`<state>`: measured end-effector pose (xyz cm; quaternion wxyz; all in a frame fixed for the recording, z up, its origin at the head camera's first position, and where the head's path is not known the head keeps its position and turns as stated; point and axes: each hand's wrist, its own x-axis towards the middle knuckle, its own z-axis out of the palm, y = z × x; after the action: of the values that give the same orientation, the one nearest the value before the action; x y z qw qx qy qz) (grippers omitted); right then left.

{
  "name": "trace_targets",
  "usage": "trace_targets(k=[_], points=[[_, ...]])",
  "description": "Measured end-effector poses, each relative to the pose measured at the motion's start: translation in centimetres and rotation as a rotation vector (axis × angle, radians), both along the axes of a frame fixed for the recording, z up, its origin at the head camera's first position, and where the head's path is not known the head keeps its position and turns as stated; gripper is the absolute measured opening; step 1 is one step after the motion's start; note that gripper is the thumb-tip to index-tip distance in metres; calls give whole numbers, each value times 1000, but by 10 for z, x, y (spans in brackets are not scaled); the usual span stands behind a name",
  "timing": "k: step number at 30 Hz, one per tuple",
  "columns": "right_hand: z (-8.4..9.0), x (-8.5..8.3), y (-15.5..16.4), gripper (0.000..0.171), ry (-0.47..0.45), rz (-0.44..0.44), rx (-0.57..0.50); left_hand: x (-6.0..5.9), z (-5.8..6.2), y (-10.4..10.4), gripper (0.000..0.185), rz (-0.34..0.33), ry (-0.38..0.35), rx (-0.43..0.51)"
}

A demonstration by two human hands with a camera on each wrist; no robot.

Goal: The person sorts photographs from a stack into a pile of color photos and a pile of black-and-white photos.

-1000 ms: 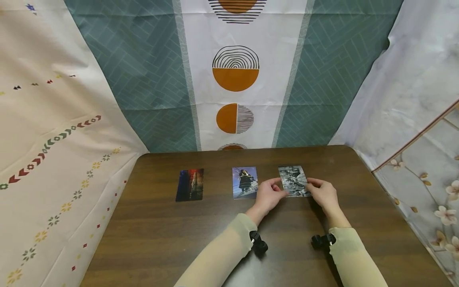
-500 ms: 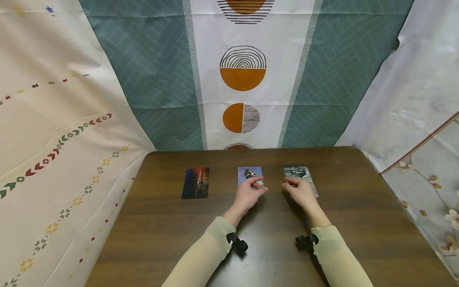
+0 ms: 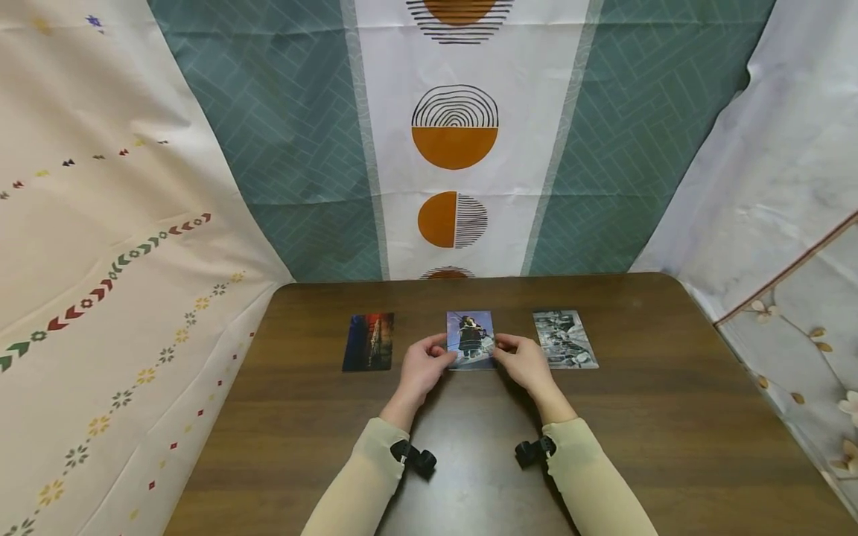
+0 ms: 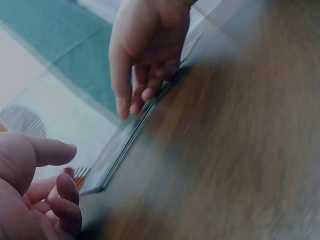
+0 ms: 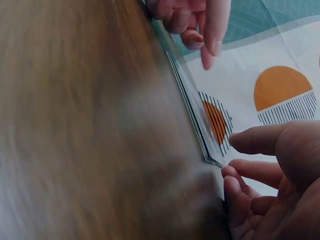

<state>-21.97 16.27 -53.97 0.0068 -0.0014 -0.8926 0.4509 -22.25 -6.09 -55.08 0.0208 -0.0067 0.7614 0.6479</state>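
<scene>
A small pile of postcards (image 3: 469,336) lies on the table between the hands; its top picture is a dark-dressed figure against blue-violet. My left hand (image 3: 422,365) is at the pile's left side, thumb and fingers loosely bent near its edge. At the right side, my right hand (image 3: 526,362) has its fingertips right by the edge. Thin stacked layers of the pile (image 4: 127,145) show edge-on in the left wrist view. In the right wrist view the right hand's fingertips (image 5: 231,171) are by the pile's near corner, with thumb and fingers apart.
A red and dark blue postcard (image 3: 368,342) lies to the left, and a black-and-white postcard (image 3: 564,340) to the right. The brown wooden table (image 3: 302,447) ends at a patterned cloth (image 3: 456,223) hanging behind it.
Both hands have moved left from the black-and-white postcard on the right to the sides of the middle pile. The right postcard is now uncovered.
</scene>
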Motion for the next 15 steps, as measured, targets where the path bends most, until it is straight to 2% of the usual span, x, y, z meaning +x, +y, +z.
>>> trace_targets(k=[3,6,11,15], points=[[0,-1,-4,44,21,2,24,-1,-1,-5,49,15,-26,-1],[-2,-1,-5,44,25,-1,53,-2,-3,-7,54,2,-41,-45],[-7,-1,-4,43,35,4,111,-4,-6,-7,56,-36,-15,-168],[-9,0,-3,43,43,2,134,-7,-8,-6,53,-50,21,-228]])
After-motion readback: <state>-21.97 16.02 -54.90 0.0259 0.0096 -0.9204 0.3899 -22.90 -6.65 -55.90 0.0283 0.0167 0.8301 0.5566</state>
